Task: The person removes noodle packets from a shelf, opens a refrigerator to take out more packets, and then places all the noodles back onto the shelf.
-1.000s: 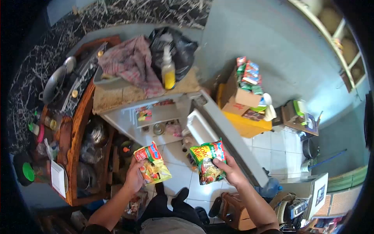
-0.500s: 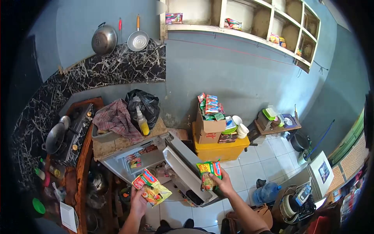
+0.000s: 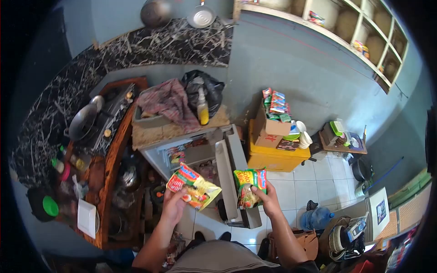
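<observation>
My left hand (image 3: pixel 175 205) grips the lower left edge of a yellow and red noodle packet (image 3: pixel 195 187), its printed face turned up. My right hand (image 3: pixel 269 200) holds a green and yellow noodle packet (image 3: pixel 248 187) at its right side, thumb across the front. The two packets are apart, side by side, in front of an open fridge (image 3: pixel 170 148). Its door (image 3: pixel 239 154) stands swung out behind the green packet. More colourful packets (image 3: pixel 177 154) lie inside the fridge.
A yellow box (image 3: pixel 268 159) bears a carton (image 3: pixel 265 132) full of sachets, beside stacked bowls. At the left is a stove (image 3: pixel 109 120) with a wok. Wall shelves (image 3: pixel 337 36) hang at upper right. A blue water jug (image 3: pixel 316 219) lies on the tiled floor.
The view has tilted down and turned left, so the surroundings sit further right and higher. Both packets are still in my hands; the left one is turned flatter and lies closer to the right one.
</observation>
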`<state>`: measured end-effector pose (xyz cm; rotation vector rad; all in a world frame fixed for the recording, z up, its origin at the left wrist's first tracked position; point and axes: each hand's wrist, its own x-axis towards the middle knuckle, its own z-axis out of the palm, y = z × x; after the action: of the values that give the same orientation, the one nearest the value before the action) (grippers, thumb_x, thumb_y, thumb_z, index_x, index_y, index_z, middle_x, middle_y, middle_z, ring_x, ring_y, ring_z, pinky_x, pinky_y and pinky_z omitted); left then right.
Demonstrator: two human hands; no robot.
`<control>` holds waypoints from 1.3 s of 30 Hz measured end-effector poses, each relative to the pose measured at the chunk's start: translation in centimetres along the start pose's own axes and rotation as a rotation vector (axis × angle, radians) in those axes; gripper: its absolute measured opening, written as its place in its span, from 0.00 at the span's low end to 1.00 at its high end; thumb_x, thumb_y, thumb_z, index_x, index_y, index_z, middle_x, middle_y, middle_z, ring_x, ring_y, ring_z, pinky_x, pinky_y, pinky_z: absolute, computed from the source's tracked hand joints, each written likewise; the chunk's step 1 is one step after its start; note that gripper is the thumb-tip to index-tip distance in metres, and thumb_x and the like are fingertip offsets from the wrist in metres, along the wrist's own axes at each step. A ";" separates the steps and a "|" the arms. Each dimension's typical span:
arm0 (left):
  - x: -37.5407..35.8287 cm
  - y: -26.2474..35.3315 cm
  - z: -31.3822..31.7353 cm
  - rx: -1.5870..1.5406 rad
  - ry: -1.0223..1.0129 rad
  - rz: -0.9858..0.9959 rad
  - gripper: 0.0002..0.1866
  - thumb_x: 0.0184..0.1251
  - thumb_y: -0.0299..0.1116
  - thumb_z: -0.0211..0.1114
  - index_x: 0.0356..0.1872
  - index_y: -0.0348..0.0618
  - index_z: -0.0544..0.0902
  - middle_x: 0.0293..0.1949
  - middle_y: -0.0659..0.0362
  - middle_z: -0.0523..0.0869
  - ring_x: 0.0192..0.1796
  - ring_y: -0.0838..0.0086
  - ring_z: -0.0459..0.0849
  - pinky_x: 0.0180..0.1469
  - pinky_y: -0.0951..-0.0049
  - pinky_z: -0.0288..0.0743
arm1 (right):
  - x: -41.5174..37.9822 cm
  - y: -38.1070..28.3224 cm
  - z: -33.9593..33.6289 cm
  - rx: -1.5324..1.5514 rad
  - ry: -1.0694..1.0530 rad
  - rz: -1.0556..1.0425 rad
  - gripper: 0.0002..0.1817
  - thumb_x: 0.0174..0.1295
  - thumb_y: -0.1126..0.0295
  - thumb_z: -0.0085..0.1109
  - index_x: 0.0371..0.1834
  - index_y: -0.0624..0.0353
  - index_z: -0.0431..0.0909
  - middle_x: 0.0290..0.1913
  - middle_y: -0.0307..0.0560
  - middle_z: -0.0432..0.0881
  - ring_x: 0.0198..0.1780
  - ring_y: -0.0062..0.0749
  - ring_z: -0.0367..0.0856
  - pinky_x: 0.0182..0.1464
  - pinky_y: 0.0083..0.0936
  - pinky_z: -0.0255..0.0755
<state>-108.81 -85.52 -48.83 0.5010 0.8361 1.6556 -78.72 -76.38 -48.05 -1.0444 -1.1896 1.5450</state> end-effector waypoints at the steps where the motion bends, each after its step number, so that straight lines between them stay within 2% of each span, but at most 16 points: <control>1: -0.3 0.5 -0.2 -0.008 0.024 0.002 0.24 0.69 0.21 0.59 0.66 0.42 0.69 0.59 0.55 0.80 0.63 0.64 0.79 0.65 0.58 0.74 | 0.1 -0.2 0.6 0.007 -0.011 0.004 0.25 0.63 0.66 0.69 0.61 0.65 0.75 0.51 0.43 0.83 0.51 0.25 0.81 0.57 0.26 0.74; 8: 0.1 3.0 -2.1 -0.001 0.058 0.018 0.23 0.71 0.22 0.59 0.65 0.42 0.70 0.59 0.54 0.81 0.62 0.65 0.80 0.64 0.58 0.75 | 1.8 -0.6 4.8 0.022 -0.134 0.056 0.26 0.64 0.65 0.69 0.62 0.66 0.74 0.53 0.44 0.83 0.53 0.25 0.81 0.58 0.25 0.73; 12: 1.0 4.2 -3.0 -0.137 0.018 -0.037 0.21 0.72 0.27 0.59 0.64 0.42 0.70 0.59 0.54 0.81 0.62 0.64 0.81 0.63 0.57 0.75 | 1.9 -1.5 6.5 0.013 -0.139 0.133 0.28 0.64 0.66 0.69 0.64 0.66 0.73 0.54 0.45 0.83 0.54 0.27 0.81 0.59 0.26 0.73; 14: 1.2 4.6 -3.5 -0.205 -0.023 -0.067 0.20 0.72 0.29 0.59 0.63 0.41 0.71 0.59 0.54 0.81 0.62 0.64 0.81 0.63 0.57 0.75 | 1.8 -1.8 7.0 0.060 -0.164 0.120 0.33 0.61 0.68 0.70 0.68 0.66 0.69 0.56 0.46 0.82 0.57 0.28 0.80 0.61 0.26 0.72; 18: 1.8 5.1 -3.1 -0.107 -0.021 -0.089 0.19 0.71 0.29 0.59 0.61 0.41 0.72 0.58 0.54 0.81 0.61 0.64 0.81 0.63 0.57 0.75 | 1.4 -1.6 6.9 0.061 -0.227 0.097 0.40 0.56 0.74 0.74 0.72 0.64 0.65 0.60 0.45 0.79 0.62 0.28 0.76 0.66 0.27 0.69; 22: 2.7 4.4 -2.8 0.062 -0.026 -0.090 0.18 0.73 0.31 0.60 0.61 0.42 0.73 0.57 0.56 0.82 0.60 0.70 0.81 0.62 0.62 0.74 | 0.7 -1.4 6.4 0.032 -0.203 0.117 0.41 0.54 0.73 0.77 0.72 0.61 0.66 0.60 0.43 0.79 0.61 0.27 0.76 0.66 0.27 0.68; 24: 3.4 4.3 -2.0 0.250 -0.004 -0.112 0.19 0.73 0.33 0.62 0.62 0.43 0.73 0.56 0.59 0.82 0.59 0.75 0.81 0.61 0.66 0.74 | 0.3 -1.8 5.6 0.049 -0.164 0.127 0.41 0.53 0.74 0.77 0.71 0.61 0.66 0.60 0.42 0.79 0.61 0.27 0.76 0.66 0.27 0.68; 26: 4.2 3.3 -1.0 0.220 -0.036 -0.135 0.19 0.73 0.32 0.62 0.62 0.43 0.73 0.55 0.59 0.82 0.58 0.74 0.81 0.61 0.67 0.74 | -0.2 -2.1 4.3 0.076 -0.126 0.137 0.41 0.53 0.74 0.77 0.71 0.61 0.67 0.59 0.42 0.79 0.61 0.27 0.76 0.66 0.27 0.68; 28: 5.2 2.6 0.3 0.193 -0.072 -0.153 0.19 0.72 0.32 0.62 0.62 0.43 0.73 0.55 0.59 0.83 0.57 0.74 0.82 0.60 0.67 0.75 | -0.5 -2.5 2.5 -0.022 -0.083 0.017 0.42 0.52 0.76 0.77 0.71 0.61 0.66 0.58 0.44 0.81 0.59 0.28 0.79 0.63 0.27 0.72; 33: 7.2 -0.3 5.6 0.196 -0.185 -0.197 0.22 0.69 0.25 0.61 0.63 0.44 0.69 0.54 0.55 0.82 0.55 0.69 0.84 0.53 0.62 0.82 | -1.4 -3.4 -3.0 0.073 0.119 0.016 0.38 0.51 0.79 0.76 0.67 0.60 0.67 0.52 0.48 0.84 0.53 0.29 0.83 0.55 0.28 0.78; 34: 7.5 -0.9 7.1 0.190 -0.209 -0.217 0.23 0.68 0.23 0.61 0.62 0.43 0.68 0.54 0.54 0.82 0.56 0.67 0.84 0.54 0.59 0.83 | -1.5 -3.3 -4.5 0.090 0.195 -0.008 0.37 0.51 0.79 0.76 0.65 0.60 0.68 0.51 0.49 0.85 0.52 0.29 0.84 0.53 0.28 0.79; 39: 8.7 -6.3 13.9 0.160 -0.273 -0.217 0.26 0.66 0.21 0.60 0.65 0.43 0.67 0.57 0.53 0.81 0.59 0.64 0.83 0.58 0.58 0.81 | -1.9 -4.3 -13.4 0.124 0.330 -0.060 0.31 0.51 0.80 0.76 0.59 0.61 0.72 0.48 0.45 0.85 0.48 0.27 0.84 0.52 0.27 0.79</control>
<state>-96.97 -72.95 -45.40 0.7049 0.7927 1.2943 -64.77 -74.65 -46.14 -1.1185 -0.8790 1.3209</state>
